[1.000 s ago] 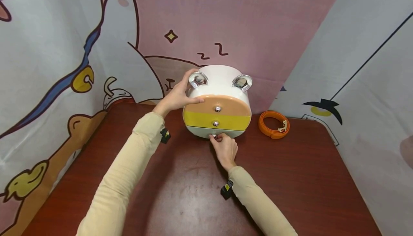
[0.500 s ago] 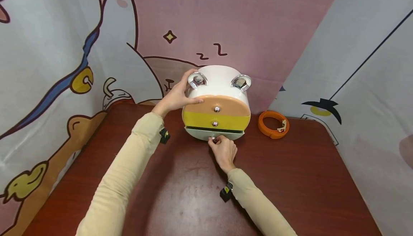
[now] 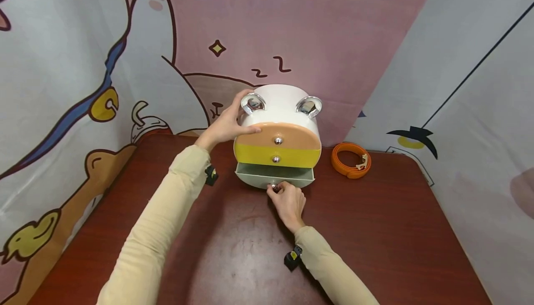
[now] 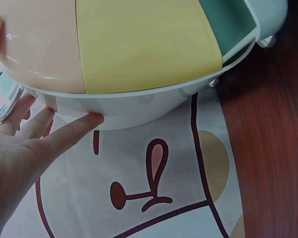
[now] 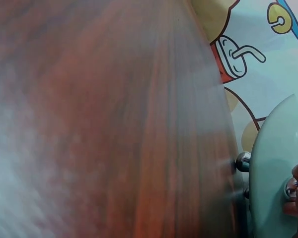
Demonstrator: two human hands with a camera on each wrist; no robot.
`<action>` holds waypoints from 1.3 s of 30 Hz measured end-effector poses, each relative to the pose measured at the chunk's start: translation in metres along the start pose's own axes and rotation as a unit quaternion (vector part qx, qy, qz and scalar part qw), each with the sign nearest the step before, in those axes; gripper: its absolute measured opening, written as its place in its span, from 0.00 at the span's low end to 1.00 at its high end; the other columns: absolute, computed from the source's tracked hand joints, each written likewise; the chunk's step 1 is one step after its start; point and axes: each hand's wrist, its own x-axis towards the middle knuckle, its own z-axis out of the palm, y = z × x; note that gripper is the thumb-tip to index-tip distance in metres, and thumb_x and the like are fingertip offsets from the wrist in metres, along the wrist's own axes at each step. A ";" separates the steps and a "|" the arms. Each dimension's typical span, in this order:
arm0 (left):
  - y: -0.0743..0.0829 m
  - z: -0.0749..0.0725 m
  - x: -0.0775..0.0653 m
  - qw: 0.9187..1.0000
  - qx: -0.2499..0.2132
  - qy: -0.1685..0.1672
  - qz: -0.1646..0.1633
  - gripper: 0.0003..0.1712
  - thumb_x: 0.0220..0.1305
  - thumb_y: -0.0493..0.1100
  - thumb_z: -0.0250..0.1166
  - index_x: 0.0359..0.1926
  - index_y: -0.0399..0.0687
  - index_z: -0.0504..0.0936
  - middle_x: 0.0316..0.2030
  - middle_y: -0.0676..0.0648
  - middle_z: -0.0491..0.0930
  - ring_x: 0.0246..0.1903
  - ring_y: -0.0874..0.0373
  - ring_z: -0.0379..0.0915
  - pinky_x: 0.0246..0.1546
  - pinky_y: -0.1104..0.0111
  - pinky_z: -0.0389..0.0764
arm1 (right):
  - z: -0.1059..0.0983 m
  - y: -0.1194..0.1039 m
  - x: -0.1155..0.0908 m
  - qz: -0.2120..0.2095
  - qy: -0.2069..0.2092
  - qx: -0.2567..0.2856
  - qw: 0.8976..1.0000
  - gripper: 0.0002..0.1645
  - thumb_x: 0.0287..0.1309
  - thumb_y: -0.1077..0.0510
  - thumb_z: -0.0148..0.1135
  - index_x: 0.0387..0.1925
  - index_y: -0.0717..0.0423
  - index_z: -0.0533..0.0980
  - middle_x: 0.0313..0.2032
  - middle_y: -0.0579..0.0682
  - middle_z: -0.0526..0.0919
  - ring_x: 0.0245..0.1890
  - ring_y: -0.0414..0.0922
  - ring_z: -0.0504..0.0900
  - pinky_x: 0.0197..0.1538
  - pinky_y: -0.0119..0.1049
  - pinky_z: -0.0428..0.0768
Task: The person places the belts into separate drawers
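Note:
A rounded white drawer box [image 3: 278, 103] with shiny silver ears stands at the back of the table in the head view. Its front has an orange drawer [image 3: 254, 134], a yellow drawer [image 3: 298, 158] and a pale green bottom drawer [image 3: 252, 178], which is pulled partway out; no contents show. My left hand [image 3: 225, 126] holds the box's left side, thumb on the orange front, and its spread fingers [image 4: 77, 131] lie along the white side wall. With thumb and fingers, my right hand [image 3: 289, 203] pinches the bottom drawer's silver knob [image 5: 290, 187].
An orange rolled belt [image 3: 351, 160] with a pale buckle lies on the table right of the box. The reddish-brown table [image 3: 242, 258] stretches toward me. Printed cartoon cloth [image 3: 325, 27] hangs close behind and at both sides.
The green bottom drawer has slid out toward me, from nearly closed to partly open, with my right hand moving back on its knob. My left hand keeps its place on the box.

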 end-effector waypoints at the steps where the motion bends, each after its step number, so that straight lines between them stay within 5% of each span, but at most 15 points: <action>1: 0.000 0.000 0.000 1.000 -0.001 -0.001 0.001 0.53 0.45 0.41 0.71 0.65 0.58 0.45 0.61 0.43 0.56 0.60 0.41 0.53 0.57 0.54 0.58 | 0.000 -0.001 -0.001 -0.001 -0.001 -0.001 1.000 0.14 0.41 0.46 0.66 0.13 0.48 0.76 0.08 0.36 0.69 0.10 0.35 0.67 0.14 0.35 0.65; 39: 0.000 0.000 -0.001 1.000 -0.022 -0.003 0.002 0.54 0.45 0.40 0.72 0.66 0.55 0.45 0.60 0.41 0.57 0.60 0.40 0.52 0.56 0.52 0.58 | -0.029 -0.014 -0.033 0.022 -0.040 -0.020 0.999 0.13 0.40 0.43 0.67 0.13 0.44 0.78 0.08 0.34 0.69 0.09 0.33 0.66 0.13 0.32 0.64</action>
